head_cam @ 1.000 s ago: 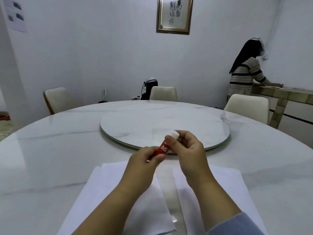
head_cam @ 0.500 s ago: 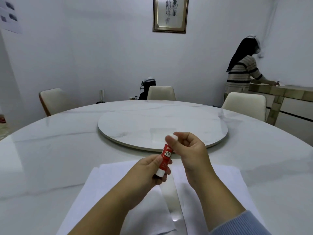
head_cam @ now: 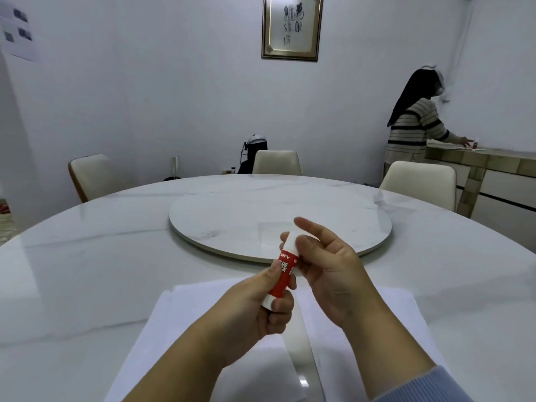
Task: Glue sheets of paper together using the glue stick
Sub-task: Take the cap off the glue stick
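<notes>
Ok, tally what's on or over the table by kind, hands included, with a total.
Hands: 2 (left hand, right hand)
Glue stick: 1
Paper stacks: 2 (left stack, right stack); sheets in each cannot be counted
Turntable: 1
Total: 6

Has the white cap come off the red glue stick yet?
No, the white cap sits on the red glue stick, pinched by the right hand.

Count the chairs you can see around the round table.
3. One chair at the far left, one chair at the far side under the framed picture, one chair at the right. Others nearer the camera may be out of view.
</notes>
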